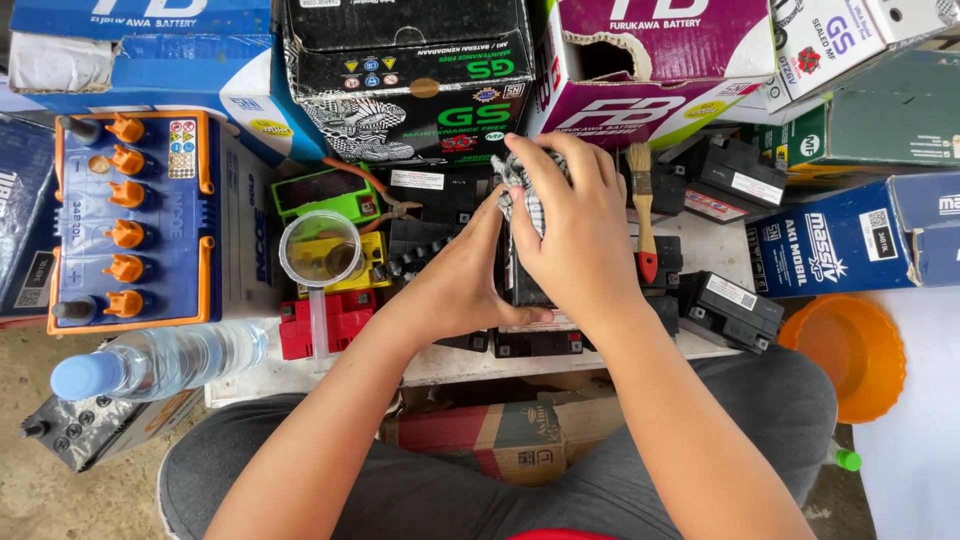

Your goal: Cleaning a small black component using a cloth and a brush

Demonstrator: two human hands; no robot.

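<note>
1. The left hand (455, 285) is gripping a small black battery (520, 290) from the left side, with the thumb lying along the battery's lower edge and the fingers wrapped out of sight behind it.
2. The right hand (575, 235) is pressing a checked grey-and-white cloth (520, 190) onto the top of the battery, with the fingers curled together over the cloth.
3. The battery is standing on a white work surface (440, 365), among other small black batteries (730, 310), directly in front of the person's lap.
4. A paintbrush with a wooden shaft and red handle end (643, 215) is lying just right of the right hand.
5. A clear plastic funnel cup (320, 250) is sitting left of the left hand, above a yellow battery (368, 268) and a red battery (340, 318).
6. A large blue battery with orange caps (130, 225) is resting at far left; a clear water bottle with a blue cap (160, 362) is lying below it.
7. An orange bowl (850, 355) is sitting at lower right.
</note>
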